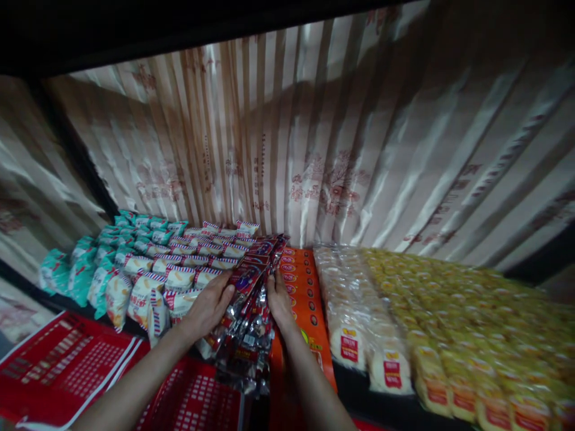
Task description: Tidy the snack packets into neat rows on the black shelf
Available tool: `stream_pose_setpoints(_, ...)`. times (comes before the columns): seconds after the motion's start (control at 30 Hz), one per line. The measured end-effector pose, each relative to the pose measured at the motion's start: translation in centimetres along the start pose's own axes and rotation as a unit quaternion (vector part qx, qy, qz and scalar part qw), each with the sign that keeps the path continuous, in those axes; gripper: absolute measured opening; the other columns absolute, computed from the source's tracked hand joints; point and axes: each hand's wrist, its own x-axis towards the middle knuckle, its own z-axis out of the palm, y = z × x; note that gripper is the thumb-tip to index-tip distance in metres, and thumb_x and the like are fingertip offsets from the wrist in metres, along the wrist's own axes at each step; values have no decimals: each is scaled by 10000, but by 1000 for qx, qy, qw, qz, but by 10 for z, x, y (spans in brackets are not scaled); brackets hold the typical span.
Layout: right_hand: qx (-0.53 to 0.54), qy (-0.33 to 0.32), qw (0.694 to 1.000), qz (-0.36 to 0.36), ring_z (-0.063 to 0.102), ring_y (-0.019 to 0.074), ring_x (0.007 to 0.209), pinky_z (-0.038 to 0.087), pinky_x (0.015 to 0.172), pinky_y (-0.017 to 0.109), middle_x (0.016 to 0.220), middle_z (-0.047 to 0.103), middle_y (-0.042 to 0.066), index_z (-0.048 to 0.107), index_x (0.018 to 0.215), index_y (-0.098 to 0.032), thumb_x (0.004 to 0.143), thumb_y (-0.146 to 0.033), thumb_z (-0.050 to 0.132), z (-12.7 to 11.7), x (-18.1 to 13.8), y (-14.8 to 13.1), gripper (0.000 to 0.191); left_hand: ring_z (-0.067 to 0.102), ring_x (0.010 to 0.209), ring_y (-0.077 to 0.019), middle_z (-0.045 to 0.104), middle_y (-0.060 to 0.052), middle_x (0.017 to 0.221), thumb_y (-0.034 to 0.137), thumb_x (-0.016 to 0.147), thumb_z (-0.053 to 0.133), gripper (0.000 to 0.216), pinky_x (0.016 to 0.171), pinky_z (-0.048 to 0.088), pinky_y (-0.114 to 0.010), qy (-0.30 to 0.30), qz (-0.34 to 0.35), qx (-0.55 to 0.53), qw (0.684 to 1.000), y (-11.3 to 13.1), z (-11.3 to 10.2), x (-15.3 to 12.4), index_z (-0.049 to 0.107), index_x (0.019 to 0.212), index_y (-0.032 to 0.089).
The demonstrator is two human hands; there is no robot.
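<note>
Both my hands rest on a row of dark red, shiny snack packets [251, 287] stacked on a shop shelf. My left hand [207, 308] presses against the left side of the row, fingers curved over the packets. My right hand [278, 299] presses the right side, fingers laid along the packets. The packets stand squeezed between the two hands. Left of them lie striped white packets [179, 278] and teal packets [96, 263]. Right of them sits a row of orange packets [305, 299].
Clear bags of pale round cakes [354, 323] and yellow packets [471, 335] fill the shelf to the right. A red plastic basket [67, 365] sits below at the left. A striped satin curtain [314, 149] hangs behind the shelf.
</note>
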Motion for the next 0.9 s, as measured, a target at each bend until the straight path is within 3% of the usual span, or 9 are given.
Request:
stream_pose_setpoints(0.23,12,-26,1000,14,135,207,1384,99,1133,350,1491,187,126,208,1417,-37,881,-547,168,3,0,-1,741,340,1310,-182,444,-94,1372,421,928,244,504,1108,265,-395,-21,10,1,1000,0,13,1,450,1285,131)
stream_pose_setpoints(0.43,28,-19,999,16,188,210,1372,146,1125,376,1475,231,125,245,1411,-65,896,-524,186,6,3,3,693,248,1351,-169,427,-55,1390,399,932,231,494,1116,249,-404,-12,-9,-12,1000,-2,24,-4,433,1308,151)
stream_pose_setpoints(0.6,35,-12,999,-2,192,191,1372,155,1120,363,1472,250,121,248,1412,-77,888,-558,173,8,3,6,716,374,1291,-189,478,-95,1345,388,921,288,467,1099,286,-408,-6,12,-12,1000,4,28,-1,478,1271,145)
stream_pose_setpoints(0.77,40,1,999,-7,225,203,1362,195,1108,384,1457,279,131,286,1400,-80,892,-503,221,8,5,8,664,433,1247,-198,502,-114,1319,379,907,309,456,1069,324,-395,-1,-49,-33,998,7,27,8,493,1249,139)
stream_pose_setpoints(0.9,43,0,999,1,249,213,1353,203,1106,397,1446,302,133,328,1382,-85,884,-451,256,6,5,6,623,481,1201,-212,537,-110,1282,371,882,380,429,1034,356,-368,-11,-65,-49,997,11,14,11,507,1235,162)
